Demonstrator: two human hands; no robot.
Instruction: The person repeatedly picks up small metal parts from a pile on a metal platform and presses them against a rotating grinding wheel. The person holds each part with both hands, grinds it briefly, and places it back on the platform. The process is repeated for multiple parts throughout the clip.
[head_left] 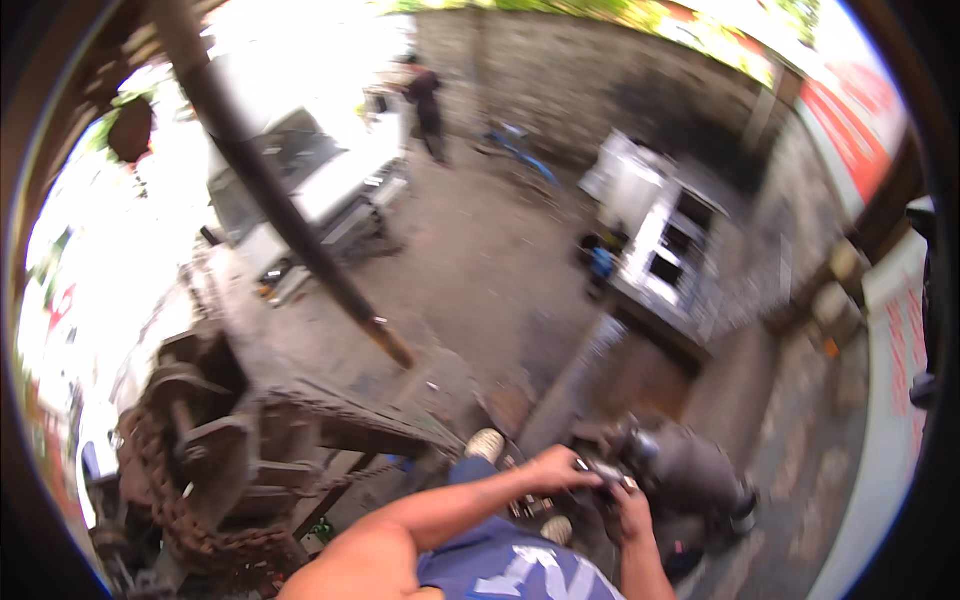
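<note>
Both of my hands meet low in the view, over a small dark metal part [603,473]. Far left sits a rusty machine with a heavy chain [165,490], and a long dark pole [290,220] slants above it toward a white truck [310,180]. My left hand [555,468] grips the part from the left; my right hand [632,505] closes on it from below. Just right of them lies a grey motor housing [690,470] on the ground, with a white cabinet [665,245] farther back.
</note>
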